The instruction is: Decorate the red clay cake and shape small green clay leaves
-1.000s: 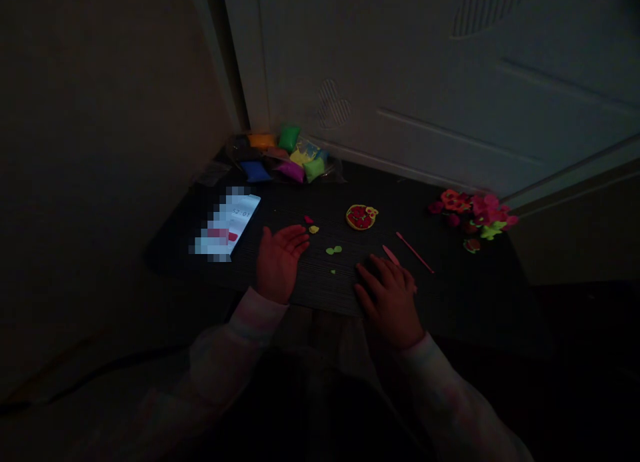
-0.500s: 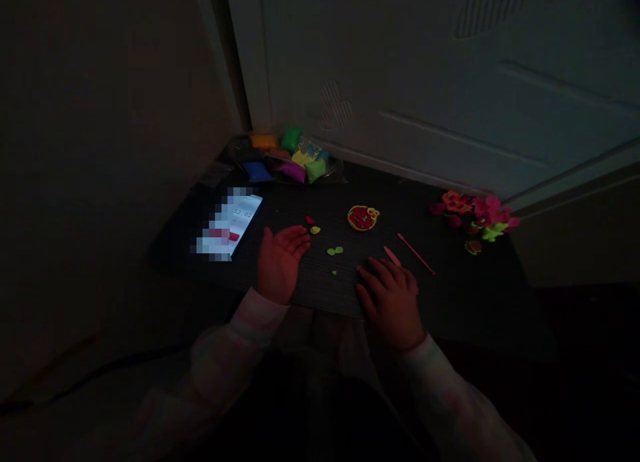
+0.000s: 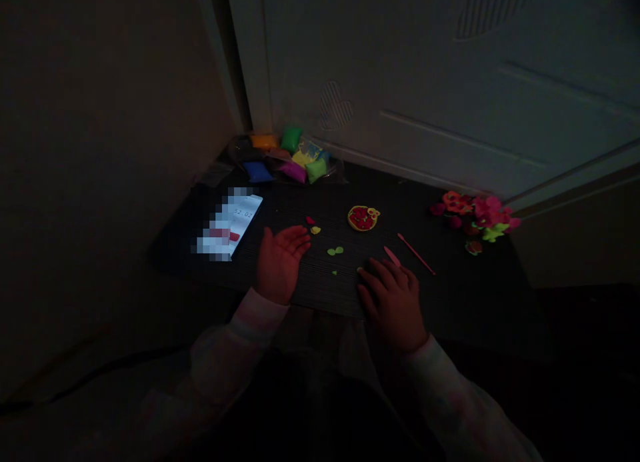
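Observation:
My left hand [image 3: 281, 262] is held palm up at the table's near edge, fingers apart and nothing in it. By its fingertips lie a small yellow clay piece [image 3: 315, 231] and a tiny red clay piece [image 3: 311, 220]. My right hand [image 3: 391, 299] lies palm down with fingers spread. A bit of green clay [image 3: 359, 269] peeks out at one of its fingertips; the rest of that piece is hidden. Just beyond it is a pink clay knife [image 3: 392, 256], partly covered by the hand. Two flat light-green clay pieces [image 3: 335, 251] and a green crumb [image 3: 335, 273] lie between my hands.
A round yellow-rimmed clay piece with red filling [image 3: 362, 218] sits mid-table. A thin pink stick tool [image 3: 417, 254] lies right of it. Clay flowers [image 3: 487, 212] stand far right, a lit phone [image 3: 235, 225] lies left, coloured clay packets [image 3: 291, 171] at the back against a white door [image 3: 415, 82].
My right hand has shifted very slightly, and a bit of green clay now shows at its fingertip. My left hand stays in place.

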Demonstrator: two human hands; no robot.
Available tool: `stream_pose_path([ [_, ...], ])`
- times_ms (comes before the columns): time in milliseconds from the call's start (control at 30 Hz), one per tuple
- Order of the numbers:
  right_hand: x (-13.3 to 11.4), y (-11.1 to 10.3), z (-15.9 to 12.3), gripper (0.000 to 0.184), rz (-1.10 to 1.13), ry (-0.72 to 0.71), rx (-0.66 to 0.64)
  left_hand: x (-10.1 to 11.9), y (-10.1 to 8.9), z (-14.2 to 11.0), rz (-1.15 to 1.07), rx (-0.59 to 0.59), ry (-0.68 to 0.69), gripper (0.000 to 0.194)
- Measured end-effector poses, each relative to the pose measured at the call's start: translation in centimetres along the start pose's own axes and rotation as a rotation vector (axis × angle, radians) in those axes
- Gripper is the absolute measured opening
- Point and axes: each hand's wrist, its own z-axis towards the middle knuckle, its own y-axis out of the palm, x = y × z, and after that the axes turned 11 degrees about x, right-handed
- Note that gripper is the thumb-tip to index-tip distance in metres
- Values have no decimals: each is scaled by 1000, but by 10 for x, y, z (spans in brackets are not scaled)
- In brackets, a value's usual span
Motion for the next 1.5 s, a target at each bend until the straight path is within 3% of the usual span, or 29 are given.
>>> stream_pose_path([
  [433, 0, -2, -3, 25, 42, 20, -6, -3, -1, 2, 40, -11, 28, 37],
  [667, 4, 0, -6, 22, 179, 39, 110, -11, 0, -2, 113, -16, 165, 11],
  [933, 13, 9, -3, 16, 362, 257, 171, -17, -4, -1, 260, -45, 239, 12],
  [1067, 7, 6, 4, 12, 386, 232, 180, -16, -5, -2, 388, -60, 273, 13],
  [1200, -3, -12, 11, 11, 418, 137, 234, -7, 5, -24, 586, -136, 252, 10],
  [1333, -13, -35, 16, 20, 441, -58, 365, 2, 18, -50, 754, -375, 43, 15],
  [1500, -19, -51, 17, 26, 404, -155, 387, 9, 22, -64, 745, -460, -74, 15],
])
